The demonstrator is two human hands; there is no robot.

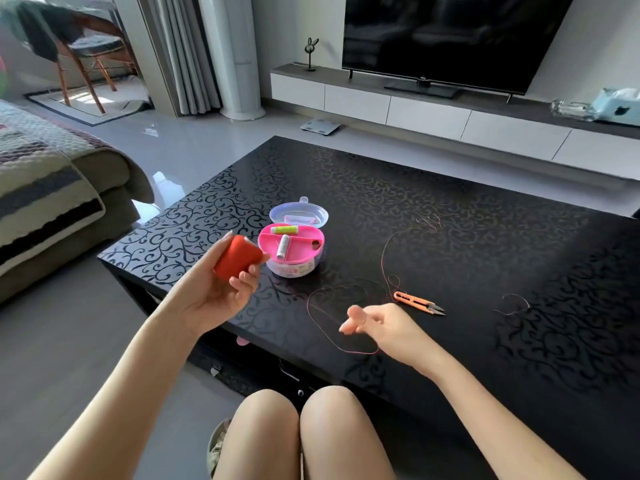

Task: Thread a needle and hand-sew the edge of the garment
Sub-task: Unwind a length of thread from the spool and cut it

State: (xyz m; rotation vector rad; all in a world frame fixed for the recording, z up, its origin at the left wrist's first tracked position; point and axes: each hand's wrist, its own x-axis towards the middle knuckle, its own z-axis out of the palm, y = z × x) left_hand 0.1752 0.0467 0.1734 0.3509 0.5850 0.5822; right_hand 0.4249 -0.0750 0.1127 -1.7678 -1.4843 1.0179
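The left hand (pixel 221 289) gripped a red thread spool (pixel 237 258) above the black table's (pixel 485 220) near-left edge. The right hand (pixel 374 323), blurred, hovered with fingers loosely extended over pink thread (pixel 360 352) looped on the table, left of the orange snips (pixel 419 303).

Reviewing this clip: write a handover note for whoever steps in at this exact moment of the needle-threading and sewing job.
Left hand grips the red spool, raised over the table's near-left corner.
Right hand is open, fingers loosely extended over the red thread looped on the table; contact cannot be told.
Orange snips lie just beyond that hand. The sewing kit stands open, its lid behind it.
Done: a length of thread appears pulled and cut.
Left: no needle or garment is visible, so find both, thread the needle and sew the edge.
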